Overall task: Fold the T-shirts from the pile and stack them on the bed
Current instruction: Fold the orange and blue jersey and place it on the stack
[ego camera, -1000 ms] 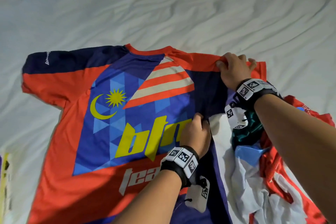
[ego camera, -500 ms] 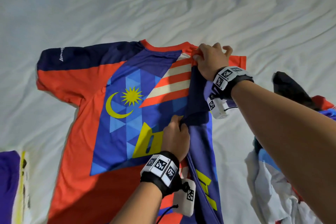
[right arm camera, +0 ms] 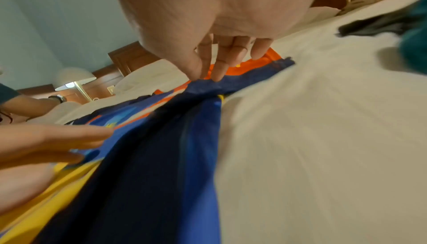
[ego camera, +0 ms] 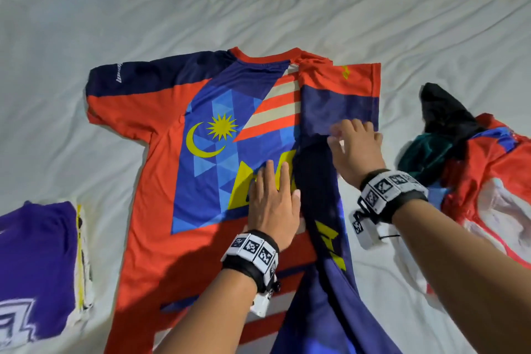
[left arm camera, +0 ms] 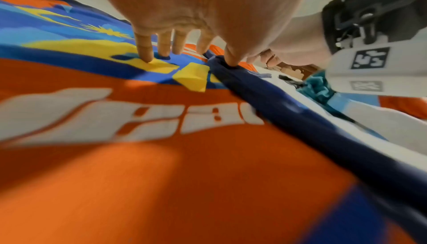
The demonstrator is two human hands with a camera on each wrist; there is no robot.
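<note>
An orange and blue jersey (ego camera: pixel 161 210) with a yellow moon and star lies face up on the white bed (ego camera: pixel 258 3). Its right side is folded in as a dark navy strip (ego camera: pixel 316 181) down the body. My left hand (ego camera: pixel 273 204) lies flat and open on the yellow lettering beside that fold, the thumb on the navy strip (left arm camera: pixel 289 109). My right hand (ego camera: pixel 355 146) is at the lower hem of the right sleeve (ego camera: pixel 342 106), its straight fingertips (right arm camera: pixel 217 78) touching the navy cloth. The pile of unfolded T-shirts (ego camera: pixel 474 181) lies to the right.
A folded purple shirt (ego camera: pixel 37 253) lies at the left edge of the bed. Bare white sheet stretches beyond the jersey's collar. In the right wrist view another person's arm (right arm camera: pixel 30 103), a lamp (right arm camera: pixel 74 79) and a wooden headboard (right arm camera: pixel 131 57) show at the far side.
Both hands have let go of the pinched cloth. The left hand now lies flat on the chest, and the right hand has dropped from the shoulder to the sleeve's hem. The folded side now lies down.
</note>
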